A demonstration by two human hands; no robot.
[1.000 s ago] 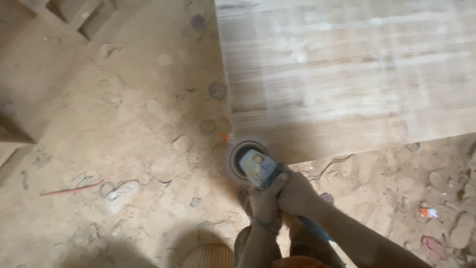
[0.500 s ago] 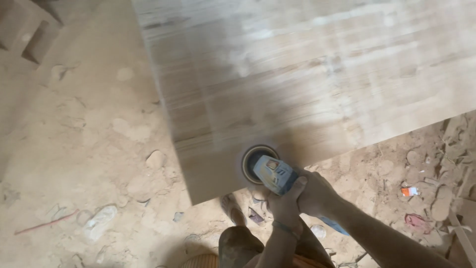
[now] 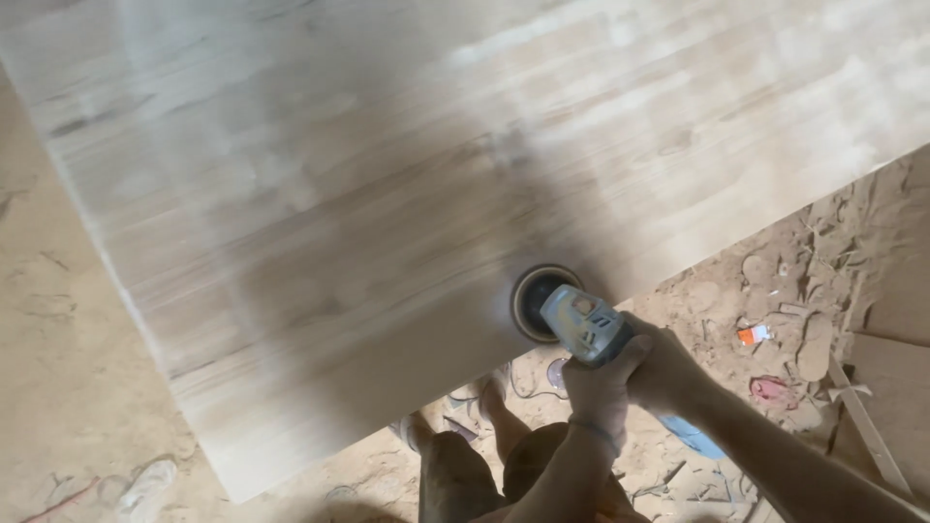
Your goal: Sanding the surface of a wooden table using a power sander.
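Both hands clamp the grey sander (image 3: 579, 324): left hand (image 3: 603, 385) wrapped near its body, right hand (image 3: 668, 368) just behind; its disc (image 3: 536, 298) sits flat on the wooden panel (image 3: 387, 194), near the edge, board stretching ahead

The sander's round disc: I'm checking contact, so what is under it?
The disc lies on the wooden panel near its edge. The wood under it is covered, so contact cannot be confirmed.
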